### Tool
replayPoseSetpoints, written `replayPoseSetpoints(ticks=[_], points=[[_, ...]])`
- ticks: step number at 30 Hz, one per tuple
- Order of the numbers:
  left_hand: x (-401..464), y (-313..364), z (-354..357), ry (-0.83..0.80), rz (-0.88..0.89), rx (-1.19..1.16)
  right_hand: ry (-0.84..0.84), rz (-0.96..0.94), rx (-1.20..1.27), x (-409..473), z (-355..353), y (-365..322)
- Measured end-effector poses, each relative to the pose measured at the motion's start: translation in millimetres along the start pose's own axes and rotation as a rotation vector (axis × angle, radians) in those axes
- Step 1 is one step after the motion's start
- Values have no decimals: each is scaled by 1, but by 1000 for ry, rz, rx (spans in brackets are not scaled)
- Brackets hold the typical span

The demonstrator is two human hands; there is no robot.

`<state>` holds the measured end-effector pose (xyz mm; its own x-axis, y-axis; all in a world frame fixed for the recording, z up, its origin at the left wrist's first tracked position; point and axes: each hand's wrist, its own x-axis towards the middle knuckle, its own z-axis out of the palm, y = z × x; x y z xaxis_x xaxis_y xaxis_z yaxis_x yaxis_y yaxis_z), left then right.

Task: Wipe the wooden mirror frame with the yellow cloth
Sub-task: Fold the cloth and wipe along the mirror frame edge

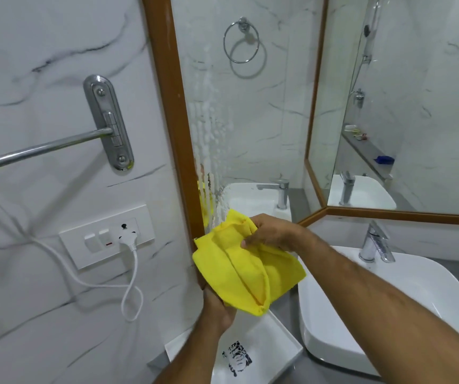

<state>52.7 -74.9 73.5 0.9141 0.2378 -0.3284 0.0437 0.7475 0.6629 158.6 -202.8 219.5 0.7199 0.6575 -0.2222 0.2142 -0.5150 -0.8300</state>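
Note:
The yellow cloth (246, 268) is bunched and folded in front of the lower left corner of the mirror. My right hand (274, 231) pinches its upper edge from above. My left hand (217, 307) grips it from below, mostly hidden under the fabric. The brown wooden mirror frame (171, 90) runs down the left side of the mirror, and its lower end passes behind the cloth. Another strip of frame (388, 214) runs along the bottom at the right. Soapy streaks cover the glass (209, 128) beside the left strip.
A white basin (388, 309) with a chrome tap (375, 242) sits at the right. A white square tray (272, 350) lies below my hands. On the left wall are a chrome towel bar (56, 145) and a socket plate (106, 235) with a white plug and cord.

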Motion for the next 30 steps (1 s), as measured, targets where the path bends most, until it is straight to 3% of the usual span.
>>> replayPoseSetpoints(ticks=[2,6,10,15,19,23,25,28,30], points=[[7,7,-1,-77,3,-77,119,5,-147,9,13,10],[15,27,7,8,16,39,323,17,-285,24,46,23],[19,41,16,25,51,46,450,21,-253,32,69,28],[23,46,2,169,62,66,292,-38,-335,26,56,18],[17,26,-27,247,-4,-63,-114,-40,-448,10,33,-18],[4,4,-36,95,-62,-147,-429,129,-95,-4,15,-34],[1,-4,-28,56,-85,-137,-357,141,-145,-3,16,-30],[-2,-10,-13,-48,-116,-172,-125,113,-551,2,30,-16],[-3,-7,-8,-93,-97,-221,-11,107,-605,6,43,-4]])
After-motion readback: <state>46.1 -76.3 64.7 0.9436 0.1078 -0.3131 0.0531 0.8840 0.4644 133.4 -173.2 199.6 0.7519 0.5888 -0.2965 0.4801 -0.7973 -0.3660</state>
